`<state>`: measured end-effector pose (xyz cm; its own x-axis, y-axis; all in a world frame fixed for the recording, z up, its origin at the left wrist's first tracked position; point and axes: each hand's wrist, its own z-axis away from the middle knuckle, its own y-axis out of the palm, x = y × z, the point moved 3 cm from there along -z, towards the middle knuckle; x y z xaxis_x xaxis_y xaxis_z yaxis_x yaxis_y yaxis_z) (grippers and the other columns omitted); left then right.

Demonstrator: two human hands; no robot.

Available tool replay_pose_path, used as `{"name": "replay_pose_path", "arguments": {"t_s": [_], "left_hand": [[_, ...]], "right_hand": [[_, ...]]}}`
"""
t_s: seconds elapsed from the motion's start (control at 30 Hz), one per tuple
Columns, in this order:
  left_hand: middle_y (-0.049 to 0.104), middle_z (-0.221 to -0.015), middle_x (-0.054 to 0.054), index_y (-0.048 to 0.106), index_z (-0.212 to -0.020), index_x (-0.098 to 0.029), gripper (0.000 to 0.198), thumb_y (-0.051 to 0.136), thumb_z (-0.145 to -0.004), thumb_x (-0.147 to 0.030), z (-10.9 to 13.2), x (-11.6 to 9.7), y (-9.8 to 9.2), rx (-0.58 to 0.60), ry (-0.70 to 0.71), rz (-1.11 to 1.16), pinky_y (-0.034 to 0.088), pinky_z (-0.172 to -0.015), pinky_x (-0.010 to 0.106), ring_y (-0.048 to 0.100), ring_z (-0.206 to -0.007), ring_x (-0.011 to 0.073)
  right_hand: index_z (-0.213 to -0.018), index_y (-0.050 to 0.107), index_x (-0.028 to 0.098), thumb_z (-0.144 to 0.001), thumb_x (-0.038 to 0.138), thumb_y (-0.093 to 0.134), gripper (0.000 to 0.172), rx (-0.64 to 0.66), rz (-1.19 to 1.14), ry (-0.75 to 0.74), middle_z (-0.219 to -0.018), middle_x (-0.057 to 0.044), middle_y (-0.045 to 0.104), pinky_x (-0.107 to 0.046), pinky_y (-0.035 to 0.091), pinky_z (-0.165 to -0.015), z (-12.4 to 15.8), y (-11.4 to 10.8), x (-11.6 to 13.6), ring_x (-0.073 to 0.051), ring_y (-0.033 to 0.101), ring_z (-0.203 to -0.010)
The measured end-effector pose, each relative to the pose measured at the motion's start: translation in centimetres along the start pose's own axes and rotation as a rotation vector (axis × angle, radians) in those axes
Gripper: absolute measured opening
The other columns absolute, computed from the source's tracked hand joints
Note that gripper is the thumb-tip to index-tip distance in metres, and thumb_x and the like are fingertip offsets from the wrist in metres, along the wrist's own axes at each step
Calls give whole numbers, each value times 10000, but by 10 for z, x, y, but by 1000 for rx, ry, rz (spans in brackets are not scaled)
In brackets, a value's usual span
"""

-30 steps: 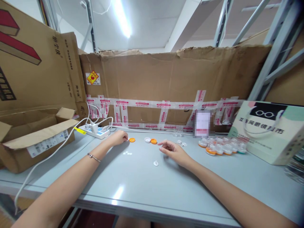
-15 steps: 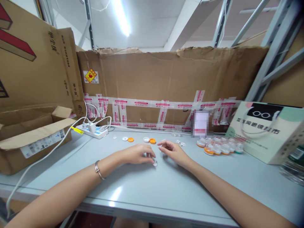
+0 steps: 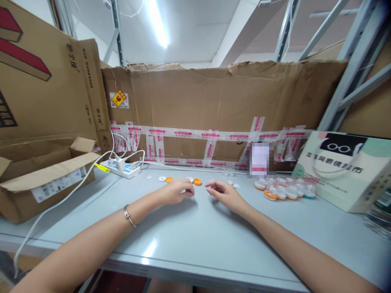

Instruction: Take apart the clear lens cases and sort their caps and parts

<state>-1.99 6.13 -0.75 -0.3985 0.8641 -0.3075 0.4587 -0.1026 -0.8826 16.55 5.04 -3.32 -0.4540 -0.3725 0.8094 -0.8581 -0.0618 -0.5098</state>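
Observation:
My left hand (image 3: pixel 179 191) is raised a little above the table, its thumb and fingers pinched together. Whatever lies between its fingertips is hidden. Close behind it are a white ring (image 3: pixel 190 179), partly covered by the hand, and an orange ring (image 3: pixel 198 182). Farther left, another white ring (image 3: pixel 162 178) lies beside an orange ring (image 3: pixel 169 179). My right hand (image 3: pixel 226 195) rests on the table with fingers loosely curved and apart, holding nothing. Small white pieces (image 3: pixel 233 185) lie just beyond it.
Clear round cases with orange and green bases (image 3: pixel 284 188) are grouped at right, before a paper bag (image 3: pixel 332 171). A power strip (image 3: pixel 126 169) with white cables and an open carton (image 3: pixel 45 183) stand at left. A large cardboard sheet (image 3: pixel 195 101) closes the back.
My left hand has lifted and moved slightly left and back. The small clear-white disc at its fingertips no longer shows on the table. My right hand has hardly moved.

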Motion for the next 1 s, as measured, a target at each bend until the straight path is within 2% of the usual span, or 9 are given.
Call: {"name": "replay_pose_path", "arguments": {"t_s": [0.13, 0.23, 0.3, 0.33, 0.4, 0.5, 0.63, 0.87, 1.0], "left_hand": [[572, -772, 22, 571, -757, -155, 127, 451, -789, -129, 9, 33, -35, -188, -136, -142, 407, -692, 213, 523, -723, 115], [567, -807, 33, 568, -771, -152, 148, 422, -794, -146, 19, 57, -56, -255, -216, -282, 406, -697, 228, 523, -734, 127], [566, -829, 35, 569, -780, -158, 168, 401, -792, -147, 25, 71, -64, -250, -296, -388, 404, -714, 233, 528, -762, 136], [568, -834, 35, 571, -781, -161, 178, 393, -789, -145, 28, 78, -67, -236, -341, -433, 402, -721, 233, 530, -775, 140], [575, -828, 36, 576, -767, -163, 190, 387, -774, -141, 33, 91, -72, -203, -422, -491, 401, -714, 232, 533, -781, 147], [595, -808, 45, 584, -728, -160, 183, 403, -737, -137, 42, 107, -81, -180, -507, -518, 401, -681, 233, 541, -768, 161], [631, -763, 46, 601, -693, -159, 176, 428, -683, -129, 56, 123, -94, -132, -611, -532, 399, -648, 219, 561, -732, 164], [655, -659, 23, 630, -633, -166, 181, 465, -599, -100, 71, 132, -100, 30, -696, -491, 389, -568, 186, 575, -628, 140], [662, -655, 17, 635, -614, -168, 182, 477, -574, -87, 72, 135, -95, 81, -708, -455, 397, -569, 181, 585, -636, 139]], "right_hand": [[-832, 597, 177, -731, 423, 508, 280, -156, 133, -36, -744, -37, 604, -285, 397, -641, -5, -43, 5, -167, 527, -690], [-797, 597, 168, -715, 403, 508, 264, -488, 223, 58, -797, -61, 624, -280, 397, -660, 0, -106, 0, -182, 539, -733], [-798, 598, 161, -718, 365, 505, 238, -647, 342, 219, -783, -73, 629, -278, 387, -627, 9, -145, -11, -184, 540, -702], [-779, 603, 156, -712, 345, 514, 219, -637, 427, 313, -786, -85, 630, -281, 379, -618, 13, -160, -18, -191, 541, -702], [-710, 607, 158, -684, 356, 548, 209, -486, 582, 477, -754, -101, 636, -294, 362, -591, 19, -176, -33, -209, 542, -681], [-632, 589, 179, -626, 445, 589, 265, -323, 699, 587, -735, -108, 642, -303, 344, -556, 24, -181, -49, -225, 546, -656], [-629, 566, 195, -579, 492, 608, 305, -291, 742, 593, -746, -111, 640, -302, 335, -537, 24, -175, -54, -233, 558, -653], [-655, 566, 189, -504, 218, 654, 177, -117, 742, 568, -743, -97, 619, -281, 349, -520, 24, -162, -52, -213, 558, -636], [-654, 582, 192, -533, 236, 632, 138, 2, 679, 480, -733, -64, 615, -262, 375, -528, 24, -149, -46, -192, 556, -636]]}}
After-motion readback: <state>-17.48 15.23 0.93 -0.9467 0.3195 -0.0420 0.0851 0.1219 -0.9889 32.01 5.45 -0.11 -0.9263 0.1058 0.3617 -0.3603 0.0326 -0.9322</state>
